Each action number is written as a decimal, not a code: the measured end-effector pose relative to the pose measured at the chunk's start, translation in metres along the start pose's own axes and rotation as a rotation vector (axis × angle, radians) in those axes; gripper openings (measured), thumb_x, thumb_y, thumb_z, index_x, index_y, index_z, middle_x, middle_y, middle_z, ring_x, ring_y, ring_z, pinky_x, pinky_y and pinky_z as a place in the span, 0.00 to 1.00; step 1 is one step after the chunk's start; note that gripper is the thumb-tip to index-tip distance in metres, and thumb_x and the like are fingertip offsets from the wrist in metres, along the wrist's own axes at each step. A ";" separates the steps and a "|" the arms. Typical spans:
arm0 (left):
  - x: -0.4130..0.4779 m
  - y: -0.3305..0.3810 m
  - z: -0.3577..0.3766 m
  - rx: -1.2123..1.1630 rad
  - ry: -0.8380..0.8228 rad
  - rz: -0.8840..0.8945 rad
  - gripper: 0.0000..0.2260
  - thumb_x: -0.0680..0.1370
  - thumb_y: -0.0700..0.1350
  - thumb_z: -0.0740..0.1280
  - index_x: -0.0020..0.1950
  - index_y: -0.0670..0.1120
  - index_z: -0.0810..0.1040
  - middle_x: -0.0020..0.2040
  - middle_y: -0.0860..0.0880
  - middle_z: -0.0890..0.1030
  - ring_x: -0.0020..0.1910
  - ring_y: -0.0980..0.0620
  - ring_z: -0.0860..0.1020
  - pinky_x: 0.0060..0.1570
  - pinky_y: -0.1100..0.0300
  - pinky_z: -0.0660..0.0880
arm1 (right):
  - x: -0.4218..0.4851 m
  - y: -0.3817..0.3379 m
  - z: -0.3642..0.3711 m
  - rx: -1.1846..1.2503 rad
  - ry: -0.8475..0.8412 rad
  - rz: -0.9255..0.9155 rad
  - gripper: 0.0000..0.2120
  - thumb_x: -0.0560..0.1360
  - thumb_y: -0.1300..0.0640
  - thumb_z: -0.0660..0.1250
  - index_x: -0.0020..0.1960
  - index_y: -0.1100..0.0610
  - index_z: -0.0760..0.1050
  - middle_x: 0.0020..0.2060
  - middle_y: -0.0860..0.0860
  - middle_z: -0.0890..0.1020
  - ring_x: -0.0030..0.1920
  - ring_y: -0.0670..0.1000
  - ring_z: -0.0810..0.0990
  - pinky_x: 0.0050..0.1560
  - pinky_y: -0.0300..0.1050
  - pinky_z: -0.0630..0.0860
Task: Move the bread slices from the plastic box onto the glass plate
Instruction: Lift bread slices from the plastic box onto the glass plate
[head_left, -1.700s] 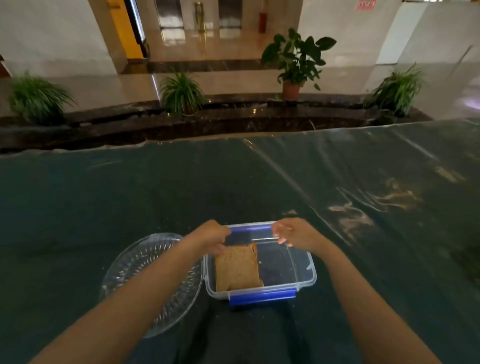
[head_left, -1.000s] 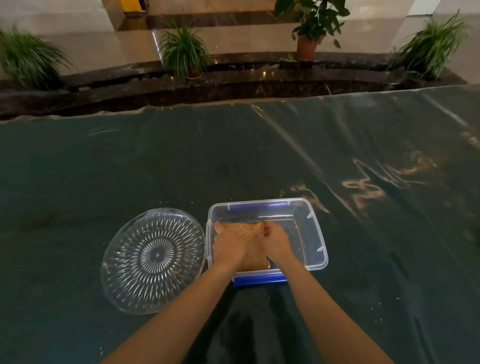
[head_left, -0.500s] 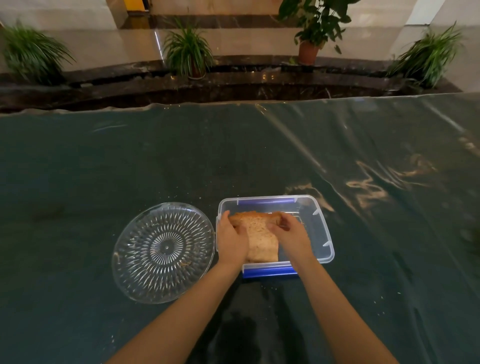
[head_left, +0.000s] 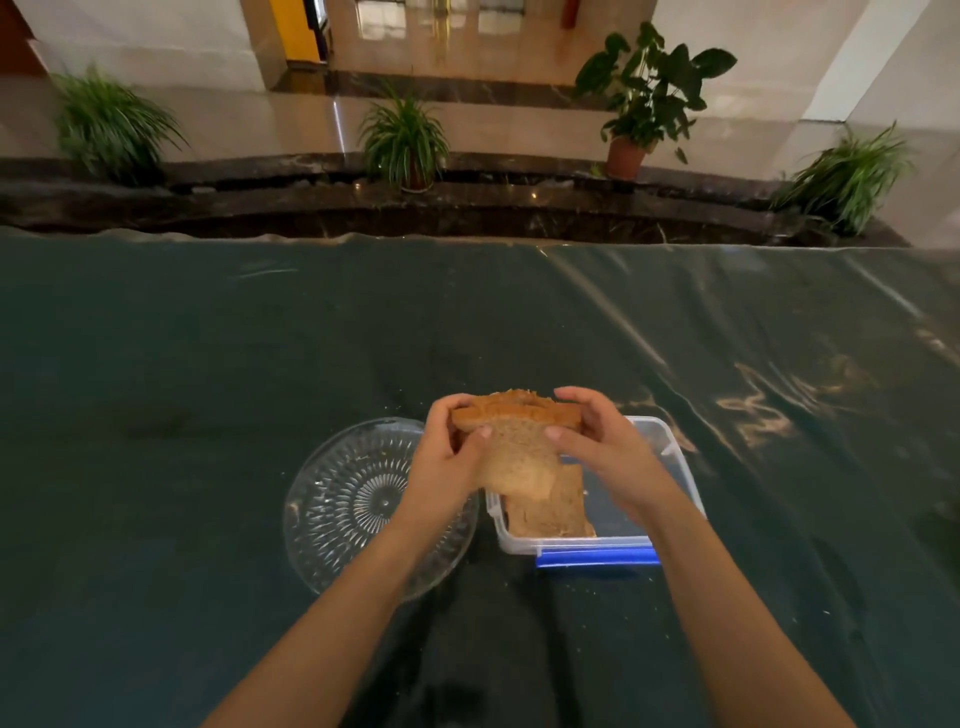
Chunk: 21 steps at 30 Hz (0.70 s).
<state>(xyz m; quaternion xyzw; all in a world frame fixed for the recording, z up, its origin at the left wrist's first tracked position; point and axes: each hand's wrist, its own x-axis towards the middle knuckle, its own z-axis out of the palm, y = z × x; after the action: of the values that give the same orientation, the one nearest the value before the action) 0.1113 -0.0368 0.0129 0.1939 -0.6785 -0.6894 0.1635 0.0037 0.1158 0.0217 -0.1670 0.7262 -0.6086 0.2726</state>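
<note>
bread slices (head_left: 514, 441) — pinched between both hands' fingers (head_left: 558, 432)

Plate and box side by side on a table, bread held above them.

The plate (head_left: 358, 509) lies left of the box (head_left: 675, 467), just beside it, both on the table (head_left: 208, 364) near its front edge. One bread slice (head_left: 550, 512) leans inside the box at its left end. Above the gap between the two, the left hand (head_left: 447, 457) and right hand (head_left: 597, 447) grip the slices (head_left: 519, 431) — one hand at each side. Behind the table — four potted plants (head_left: 405, 135) in a row.
</note>
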 end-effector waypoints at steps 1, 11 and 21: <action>-0.001 0.000 -0.010 -0.008 0.004 0.003 0.11 0.78 0.39 0.63 0.59 0.50 0.70 0.51 0.56 0.78 0.46 0.65 0.80 0.40 0.69 0.79 | 0.002 -0.001 0.010 -0.028 -0.015 0.000 0.20 0.73 0.57 0.69 0.62 0.46 0.70 0.54 0.50 0.80 0.55 0.50 0.79 0.47 0.40 0.80; -0.004 -0.026 -0.108 -0.061 0.089 -0.145 0.16 0.77 0.39 0.66 0.62 0.54 0.74 0.52 0.57 0.79 0.51 0.60 0.78 0.49 0.64 0.77 | 0.025 0.005 0.102 -0.131 -0.041 -0.016 0.13 0.72 0.59 0.70 0.56 0.51 0.76 0.50 0.54 0.81 0.52 0.54 0.80 0.48 0.39 0.79; 0.021 -0.088 -0.136 0.114 0.318 -0.402 0.18 0.75 0.41 0.69 0.65 0.47 0.74 0.56 0.50 0.76 0.53 0.52 0.75 0.54 0.56 0.76 | 0.076 0.059 0.162 -0.383 -0.024 0.083 0.14 0.73 0.59 0.68 0.58 0.58 0.75 0.50 0.51 0.78 0.50 0.50 0.76 0.51 0.42 0.73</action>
<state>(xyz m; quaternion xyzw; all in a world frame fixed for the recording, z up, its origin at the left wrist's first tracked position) 0.1632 -0.1635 -0.0763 0.4395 -0.6299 -0.6296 0.1168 0.0455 -0.0448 -0.0681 -0.1931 0.8318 -0.4453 0.2694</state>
